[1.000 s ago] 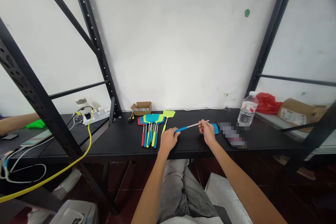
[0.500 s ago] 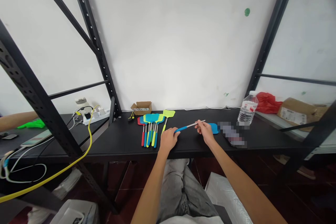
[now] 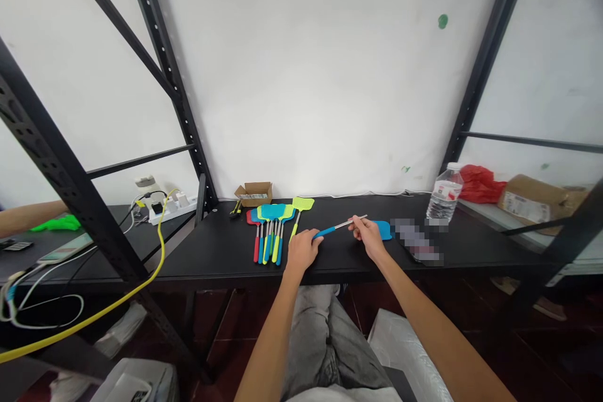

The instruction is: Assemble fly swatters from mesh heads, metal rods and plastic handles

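Note:
My left hand [image 3: 302, 252] is closed around the blue handle [image 3: 325, 232] of a telescopic rod, which slants up to the right above the black table. My right hand [image 3: 368, 239] pinches the thin metal shaft [image 3: 345, 223] near its far end. Just past the right hand lies a blue fly swatter head [image 3: 385, 230]; whether it joins the shaft is hidden by that hand. To the left, several fly swatters [image 3: 271, 212] in red, blue and yellow-green lie side by side, handles towards me. One yellow-green fly swatter [image 3: 303, 203] lies apart, its handle end behind my left hand.
An open cardboard box [image 3: 254, 195] stands at the back. At right are a blurred dark packet [image 3: 417, 242] and a water bottle [image 3: 443, 195]. Metal shelf posts [image 3: 176, 91] frame the table [image 3: 202, 251]. Another person's arm [image 3: 32, 217] and a yellow cable [image 3: 162, 245] show at left.
My right hand has shifted very slightly left along the metal shaft. The left hand and the swatters on the table stay where they were.

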Demonstrator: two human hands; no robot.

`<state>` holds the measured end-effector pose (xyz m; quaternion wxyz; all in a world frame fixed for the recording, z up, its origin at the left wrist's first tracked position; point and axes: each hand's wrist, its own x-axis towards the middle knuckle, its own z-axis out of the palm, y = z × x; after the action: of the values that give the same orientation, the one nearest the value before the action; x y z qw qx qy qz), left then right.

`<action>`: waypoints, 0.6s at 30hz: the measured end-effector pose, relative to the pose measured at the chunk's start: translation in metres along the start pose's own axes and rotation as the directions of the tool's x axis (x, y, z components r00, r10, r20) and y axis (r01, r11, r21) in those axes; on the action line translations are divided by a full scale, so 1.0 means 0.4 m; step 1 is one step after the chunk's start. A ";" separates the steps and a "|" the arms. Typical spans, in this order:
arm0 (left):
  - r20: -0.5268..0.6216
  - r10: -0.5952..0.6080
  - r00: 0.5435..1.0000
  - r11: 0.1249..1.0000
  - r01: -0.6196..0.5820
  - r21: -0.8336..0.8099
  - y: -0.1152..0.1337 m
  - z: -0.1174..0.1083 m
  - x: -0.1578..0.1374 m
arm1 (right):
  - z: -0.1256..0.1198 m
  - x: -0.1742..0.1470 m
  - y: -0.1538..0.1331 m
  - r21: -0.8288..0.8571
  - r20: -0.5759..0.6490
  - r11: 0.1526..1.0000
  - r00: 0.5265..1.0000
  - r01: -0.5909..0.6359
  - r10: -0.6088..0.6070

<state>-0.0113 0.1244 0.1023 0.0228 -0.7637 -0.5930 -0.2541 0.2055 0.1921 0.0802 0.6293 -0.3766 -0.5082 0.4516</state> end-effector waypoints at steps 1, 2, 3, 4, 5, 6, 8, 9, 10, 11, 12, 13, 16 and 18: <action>0.015 0.008 1.000 1.000 -0.009 0.009 0.000 0.000 0.000 | 0.000 -0.001 -0.002 -0.005 0.009 1.000 1.000 0.003 -0.003; 0.030 0.014 0.999 1.000 -0.015 0.019 0.001 0.000 0.000 | 0.001 -0.002 -0.003 -0.011 0.019 1.000 1.000 0.004 -0.004; 0.044 0.016 0.999 0.999 -0.017 0.030 0.002 0.000 0.001 | 0.001 -0.003 -0.005 -0.020 0.029 1.000 1.000 0.005 -0.004; 0.054 0.012 0.998 0.999 -0.014 0.040 0.002 -0.001 0.001 | 0.002 -0.004 -0.007 -0.031 0.036 1.000 0.999 0.003 -0.002; 0.060 0.006 0.998 0.999 -0.009 0.050 0.003 -0.001 0.001 | 0.002 -0.004 -0.008 -0.046 0.040 0.999 0.999 -0.001 0.003; 0.064 0.000 0.998 0.998 -0.004 0.059 0.004 -0.002 0.002 | 0.003 -0.004 -0.009 -0.062 0.040 0.998 0.999 -0.006 0.008; 0.067 -0.001 0.998 0.997 -0.004 0.076 0.005 -0.003 0.003 | 0.003 -0.004 -0.009 -0.093 0.037 0.996 0.999 -0.013 0.016; 0.069 0.005 0.998 0.996 -0.011 0.083 0.005 -0.003 0.004 | 0.003 -0.004 -0.008 -0.102 0.035 0.995 0.999 -0.015 0.019; 0.070 0.011 0.997 0.996 -0.017 0.091 0.006 -0.004 0.004 | 0.003 -0.004 -0.007 -0.106 0.034 0.994 0.999 -0.015 0.019; 0.070 0.015 0.997 0.995 -0.022 0.099 0.007 -0.004 0.004 | 0.003 -0.004 -0.007 -0.105 0.035 0.994 0.999 -0.013 0.017; 0.069 0.019 0.997 0.994 -0.026 0.108 0.009 -0.004 0.004 | 0.004 -0.004 -0.006 -0.100 0.036 0.995 0.999 -0.011 0.014; 0.069 0.020 0.997 0.993 -0.028 0.116 0.010 -0.003 0.003 | 0.004 -0.004 -0.006 -0.094 0.034 0.996 0.999 -0.009 0.013; 0.056 0.021 0.998 0.992 -0.028 0.125 0.018 -0.002 0.001 | 0.006 -0.004 -0.006 -0.072 0.021 0.997 1.000 -0.013 0.015; 0.043 0.030 0.999 0.993 -0.035 0.117 0.021 -0.003 -0.001 | 0.004 -0.003 -0.006 -0.065 -0.001 0.998 1.000 -0.012 0.012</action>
<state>-0.0041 0.1211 0.1055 0.0593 -0.7756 -0.5949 -0.2025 0.2042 0.1904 0.0823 0.6143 -0.3999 -0.5200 0.4385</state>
